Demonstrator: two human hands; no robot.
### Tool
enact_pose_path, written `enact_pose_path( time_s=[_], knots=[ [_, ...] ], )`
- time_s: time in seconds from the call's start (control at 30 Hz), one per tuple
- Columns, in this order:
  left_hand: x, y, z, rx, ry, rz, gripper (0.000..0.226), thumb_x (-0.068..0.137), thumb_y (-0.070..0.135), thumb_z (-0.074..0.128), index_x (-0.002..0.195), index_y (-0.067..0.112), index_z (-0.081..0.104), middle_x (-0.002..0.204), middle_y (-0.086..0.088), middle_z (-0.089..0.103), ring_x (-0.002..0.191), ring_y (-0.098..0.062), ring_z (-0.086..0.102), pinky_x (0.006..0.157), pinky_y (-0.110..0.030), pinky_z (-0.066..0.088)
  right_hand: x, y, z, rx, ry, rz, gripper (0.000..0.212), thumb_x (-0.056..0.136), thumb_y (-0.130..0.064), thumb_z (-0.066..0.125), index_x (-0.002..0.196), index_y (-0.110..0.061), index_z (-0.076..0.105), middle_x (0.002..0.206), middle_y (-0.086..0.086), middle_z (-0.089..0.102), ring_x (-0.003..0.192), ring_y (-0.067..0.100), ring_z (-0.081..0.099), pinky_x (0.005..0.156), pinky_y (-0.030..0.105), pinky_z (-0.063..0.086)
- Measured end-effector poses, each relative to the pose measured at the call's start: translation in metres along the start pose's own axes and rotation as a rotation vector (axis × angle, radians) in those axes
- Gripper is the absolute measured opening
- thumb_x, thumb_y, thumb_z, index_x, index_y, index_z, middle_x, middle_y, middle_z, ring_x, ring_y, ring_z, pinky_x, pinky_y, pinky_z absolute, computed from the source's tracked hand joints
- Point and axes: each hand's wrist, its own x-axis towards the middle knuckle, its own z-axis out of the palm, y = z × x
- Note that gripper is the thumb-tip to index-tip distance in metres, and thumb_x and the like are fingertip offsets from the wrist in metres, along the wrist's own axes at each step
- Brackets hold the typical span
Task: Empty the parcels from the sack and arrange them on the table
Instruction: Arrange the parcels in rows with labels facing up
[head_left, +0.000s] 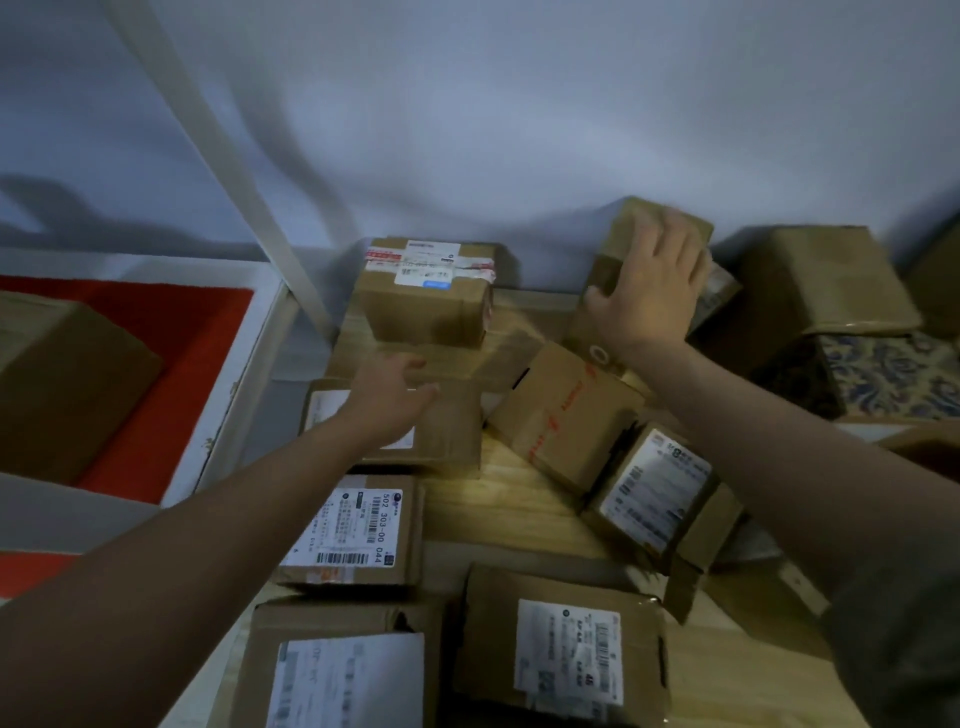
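A: Right hand (647, 291) first?
B: Upper right of the frame, fingers curled over the top of a tall cardboard box (608, 312), thumb round its near edge. Gripping it. The box stands by the grey wall (519, 104), tilted a little.

A: Left hand (392, 397)?
B: Centre, slightly left. Fingers spread and reaching forward, laid flat on a labelled box (447, 431). No curl round it that I can see; blurred, so contact is hard to judge.

A: Other parcels?
B: All on the wooden table (514, 499). A taped box (428, 291) sits at the back, upper centre, against the wall. A red-printed box (566, 415) lies tilted in the middle, touching the tall one. Just right of it, a box with a white label (657, 488), also tilted. Along the left column, a box marked 502 303-00 044 (358, 530); below it, a box at the lower edge (343, 670), and one beside that, lower centre (566, 644).

A: Off the table?
B: A big plain box (826, 280) far right, on something blue-patterned (893, 379). Left of frame, a white-edged shelf with a red surface (171, 364) holding another carton (67, 384).
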Motion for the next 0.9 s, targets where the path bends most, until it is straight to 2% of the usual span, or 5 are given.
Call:
enact_pose_path(
  time_s=[0.13,0.33,0.5,0.73,0.9],
  knots=[
    [-0.002,0.024,0.015,-0.008,-0.028,0.04,0.049,0.092,0.029,0.065,0.136,0.012,0.052,0.143,-0.009,0.047,0.131,-0.025,0.043,0.109,-0.042,0.039,0.027,0.036,-0.006,-0.15,-0.379,0.055,0.117,0.077,-0.049,0.078,0.157,-0.023,-0.002,0.165,0.015,-0.008,0.151,0.037,-0.01,0.121,0.06,0.002],
    [-0.006,0.073,0.039,-0.176,-0.046,0.089,0.065,0.089,0.039,0.065,0.145,0.017,0.041,0.144,-0.001,0.048,0.126,-0.015,0.047,0.099,-0.031,0.042,0.011,0.041,-0.012,0.022,-0.348,-0.055,0.089,0.079,-0.071,0.06,0.152,-0.033,0.024,0.165,0.009,0.005,0.151,0.04,-0.007,0.115,0.065,0.006],
    [0.017,0.131,0.054,-0.23,-0.032,0.098,0.117,0.066,0.056,0.077,0.155,0.028,0.006,0.162,-0.003,0.018,0.147,-0.024,0.02,0.117,-0.05,0.028,-0.037,0.062,-0.005,0.403,-0.081,-0.263,0.052,0.087,-0.031,0.045,0.134,-0.012,0.054,0.153,0.014,0.039,0.151,0.04,0.008,0.119,0.06,0.017],
    [0.039,0.195,0.094,-0.046,0.064,-0.016,0.138,0.059,0.059,0.083,0.154,0.022,-0.01,0.157,-0.012,0.016,0.144,-0.032,0.021,0.117,-0.048,0.025,-0.041,0.073,-0.025,1.132,-0.175,-0.009,0.062,0.079,-0.006,0.036,0.14,0.003,0.034,0.144,0.017,0.04,0.138,0.024,0.04,0.118,0.04,0.032],
    [0.037,0.194,0.09,-0.113,0.259,-0.06,0.131,0.042,0.072,0.076,0.148,0.018,0.023,0.142,-0.007,0.043,0.132,-0.029,0.041,0.111,-0.047,0.036,-0.042,0.088,-0.045,1.253,-0.199,0.072,0.054,0.082,-0.004,0.033,0.135,-0.007,0.038,0.139,0.013,0.047,0.131,0.02,0.049,0.108,0.033,0.044]
  ],
)
